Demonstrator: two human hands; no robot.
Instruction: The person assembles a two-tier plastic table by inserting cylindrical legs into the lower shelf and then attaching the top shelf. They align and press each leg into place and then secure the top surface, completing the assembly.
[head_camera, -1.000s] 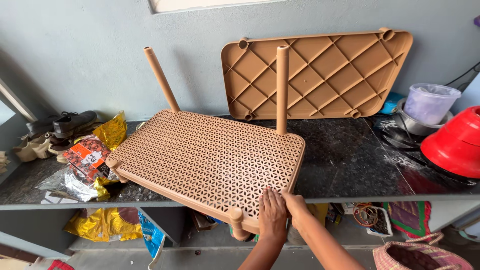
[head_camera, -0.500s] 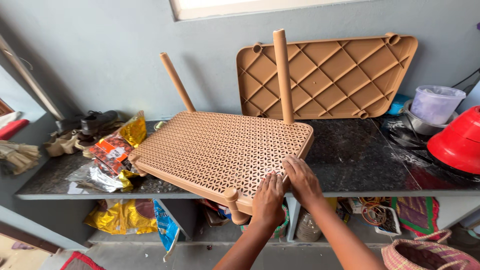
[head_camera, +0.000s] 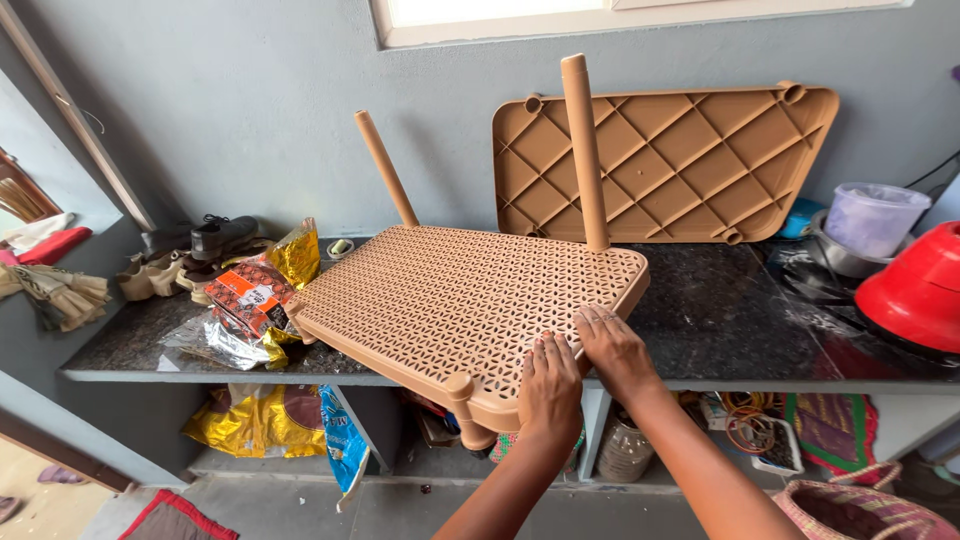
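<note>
While two legs stand fitted, both hands, left hand and right hand, press flat, fingers spread, on the lattice panel; remaining sockets unfilled, second panel unused.

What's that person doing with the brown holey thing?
A person has both hands flat on a tan perforated plastic shelf panel lying on a dark stone counter. The left hand and right hand press near its front edge. Two tube legs stick up from the far corners. A second matching panel leans against the wall behind.
</note>
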